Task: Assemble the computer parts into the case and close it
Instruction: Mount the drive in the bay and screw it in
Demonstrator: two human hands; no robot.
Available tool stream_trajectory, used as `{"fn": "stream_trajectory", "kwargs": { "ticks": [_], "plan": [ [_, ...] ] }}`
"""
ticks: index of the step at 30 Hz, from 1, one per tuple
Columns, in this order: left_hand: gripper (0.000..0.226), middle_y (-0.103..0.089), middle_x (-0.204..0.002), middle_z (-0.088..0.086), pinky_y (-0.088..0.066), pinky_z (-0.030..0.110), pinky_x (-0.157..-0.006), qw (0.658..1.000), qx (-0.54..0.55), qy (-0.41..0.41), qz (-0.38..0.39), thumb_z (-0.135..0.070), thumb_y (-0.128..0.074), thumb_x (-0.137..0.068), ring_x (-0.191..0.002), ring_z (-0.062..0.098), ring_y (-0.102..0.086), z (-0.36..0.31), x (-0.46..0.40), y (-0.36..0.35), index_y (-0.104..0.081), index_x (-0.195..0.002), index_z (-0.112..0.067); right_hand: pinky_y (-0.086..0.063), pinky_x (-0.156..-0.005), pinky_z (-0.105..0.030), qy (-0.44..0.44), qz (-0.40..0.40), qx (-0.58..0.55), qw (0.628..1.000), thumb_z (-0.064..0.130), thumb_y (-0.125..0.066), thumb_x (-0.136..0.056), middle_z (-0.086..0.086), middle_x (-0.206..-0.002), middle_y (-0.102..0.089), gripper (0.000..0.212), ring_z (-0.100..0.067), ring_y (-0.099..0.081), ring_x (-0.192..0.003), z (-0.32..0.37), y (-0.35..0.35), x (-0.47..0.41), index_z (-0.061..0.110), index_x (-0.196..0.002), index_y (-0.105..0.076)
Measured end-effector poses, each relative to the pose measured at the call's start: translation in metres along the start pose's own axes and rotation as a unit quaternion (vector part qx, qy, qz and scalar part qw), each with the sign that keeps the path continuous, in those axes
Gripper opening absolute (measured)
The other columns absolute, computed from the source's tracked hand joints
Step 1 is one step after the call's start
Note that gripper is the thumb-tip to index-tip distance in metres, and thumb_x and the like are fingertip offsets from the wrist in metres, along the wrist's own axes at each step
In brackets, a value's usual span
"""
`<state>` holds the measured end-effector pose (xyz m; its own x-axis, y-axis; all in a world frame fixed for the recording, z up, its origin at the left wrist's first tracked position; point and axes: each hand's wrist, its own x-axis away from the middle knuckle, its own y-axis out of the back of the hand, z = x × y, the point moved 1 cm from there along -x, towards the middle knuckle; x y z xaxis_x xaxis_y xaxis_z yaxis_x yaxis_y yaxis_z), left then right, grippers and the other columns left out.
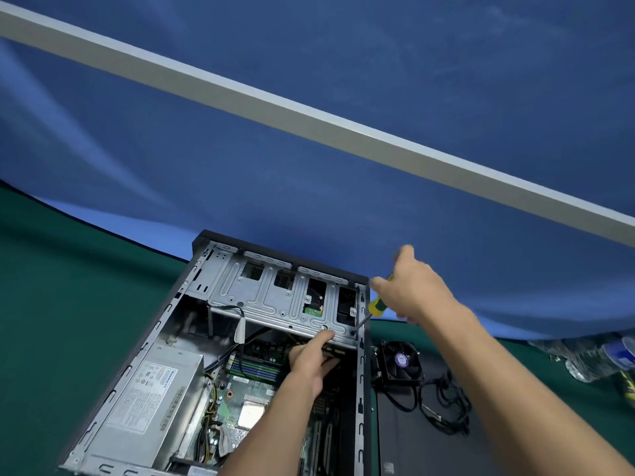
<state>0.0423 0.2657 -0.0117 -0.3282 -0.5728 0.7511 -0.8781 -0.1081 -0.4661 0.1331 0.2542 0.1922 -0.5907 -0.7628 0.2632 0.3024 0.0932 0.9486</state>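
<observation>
Yellow screwdriver (375, 305) in right hand (410, 286) | tip at drive cage (275, 297)

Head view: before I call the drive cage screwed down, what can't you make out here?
- Screwdriver tip: too small and dark at the drive cage corner in the head view; whether it sits in a screw is unclear.
- Right hand: motion-blurred and covers most of the handle.
- Left hand fingertips: tucked under the cage edge.
- Motherboard right part: hidden by the left forearm.
- Bottles: blurred, cut off by the right edge.
</observation>
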Motion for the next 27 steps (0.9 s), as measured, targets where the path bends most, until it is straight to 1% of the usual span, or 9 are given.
{"fn": "stream_trajectory", "kwargs": {
  "ticks": [1,4,8,11,15,18,22,24,27],
  "plan": [
    [0.048,-0.057,-0.117,0.033,-0.056,0.039,-0.077,1.000,-0.001,0.003,-0.001,-0.005,-0.073,-0.078,-0.105,0.039,-0.060,0.000,0.000,0.000,-0.053,-0.117,0.014,-0.046,-0.066,-0.032,-0.004,0.022,-0.017,1.000,0.025,-0.045,-0.095,-0.011,-0.095,-0.057,0.021,-0.032,-0.058,-0.080,0.000,0.000,0.001,0.012,-0.108,-0.035],
    [0.047,-0.059,-0.111,0.032,-0.055,0.040,-0.076,1.000,0.004,0.011,0.008,-0.002,-0.072,-0.079,-0.095,0.038,-0.059,0.001,-0.002,0.000,-0.053,-0.118,0.014,-0.039,-0.061,-0.029,-0.009,-0.017,0.014,1.000,0.026,-0.041,-0.098,-0.008,-0.080,-0.053,0.020,-0.030,-0.050,-0.074,-0.004,0.000,0.002,0.008,-0.090,-0.040],
    [0.048,-0.054,-0.102,0.024,-0.055,0.040,-0.081,1.000,-0.004,0.009,0.000,-0.004,-0.072,-0.079,-0.088,0.033,-0.054,0.000,-0.001,0.000,-0.051,-0.119,0.012,-0.043,-0.065,-0.031,0.009,0.017,-0.024,1.000,0.017,-0.044,-0.093,-0.012,-0.103,-0.056,0.024,-0.031,-0.056,-0.077,0.001,-0.003,0.012,0.012,-0.114,-0.034],
    [0.045,-0.052,-0.097,0.023,-0.056,0.039,-0.074,1.000,-0.010,0.005,-0.005,-0.004,-0.073,-0.078,-0.084,0.032,-0.055,-0.001,-0.001,0.000,-0.053,-0.115,0.011,-0.036,-0.066,-0.030,0.010,-0.047,0.028,0.998,0.025,-0.039,-0.099,-0.014,-0.108,-0.061,0.020,-0.032,-0.055,-0.088,0.001,-0.007,0.014,0.007,-0.108,-0.043],
    [0.040,-0.053,-0.098,0.022,-0.056,0.036,-0.066,1.000,-0.011,-0.001,-0.017,-0.006,-0.076,-0.075,-0.086,0.031,-0.056,0.000,-0.001,0.000,-0.053,-0.106,0.005,-0.045,-0.066,-0.032,0.019,0.030,-0.022,0.999,0.014,-0.044,-0.092,-0.014,-0.108,-0.057,0.027,-0.031,-0.059,-0.090,0.008,-0.005,0.007,0.012,-0.117,-0.035],
    [0.040,-0.061,-0.098,0.026,-0.056,0.034,-0.062,1.000,-0.015,-0.005,-0.005,-0.005,-0.074,-0.077,-0.086,0.033,-0.062,0.000,-0.002,0.000,-0.055,-0.108,0.010,-0.040,-0.066,-0.031,0.010,-0.042,0.037,0.998,0.025,-0.039,-0.100,-0.013,-0.109,-0.061,0.023,-0.032,-0.059,-0.095,0.009,-0.004,0.004,0.008,-0.113,-0.045],
    [0.044,-0.056,-0.097,0.023,-0.057,0.036,-0.067,1.000,-0.014,-0.012,-0.012,-0.007,-0.076,-0.076,-0.083,0.029,-0.058,0.001,-0.003,0.001,-0.052,-0.109,0.008,-0.055,-0.071,-0.035,0.006,0.066,-0.056,0.996,0.007,-0.040,-0.083,-0.012,-0.096,-0.062,0.027,-0.031,-0.066,-0.073,0.009,0.003,0.007,0.014,-0.109,-0.037],
    [0.042,-0.055,-0.090,0.022,-0.057,0.036,-0.067,1.000,-0.018,-0.012,-0.008,-0.006,-0.074,-0.078,-0.081,0.030,-0.057,0.002,-0.004,0.002,-0.053,-0.109,0.011,-0.056,-0.076,-0.037,0.014,0.026,-0.059,0.998,0.005,-0.039,-0.081,-0.014,-0.092,-0.066,0.022,-0.032,-0.068,-0.077,0.006,0.000,0.008,0.009,-0.102,-0.046],
    [0.037,-0.064,-0.087,0.025,-0.055,0.033,-0.062,1.000,-0.014,-0.010,0.011,-0.004,-0.070,-0.081,-0.073,0.028,-0.062,0.001,0.000,0.000,-0.056,-0.109,0.015,-0.053,-0.077,-0.037,-0.006,-0.030,-0.029,0.999,0.023,-0.046,-0.095,-0.015,-0.103,-0.063,0.021,-0.033,-0.064,-0.091,0.001,0.000,0.005,0.006,-0.106,-0.046]
  ]
}}
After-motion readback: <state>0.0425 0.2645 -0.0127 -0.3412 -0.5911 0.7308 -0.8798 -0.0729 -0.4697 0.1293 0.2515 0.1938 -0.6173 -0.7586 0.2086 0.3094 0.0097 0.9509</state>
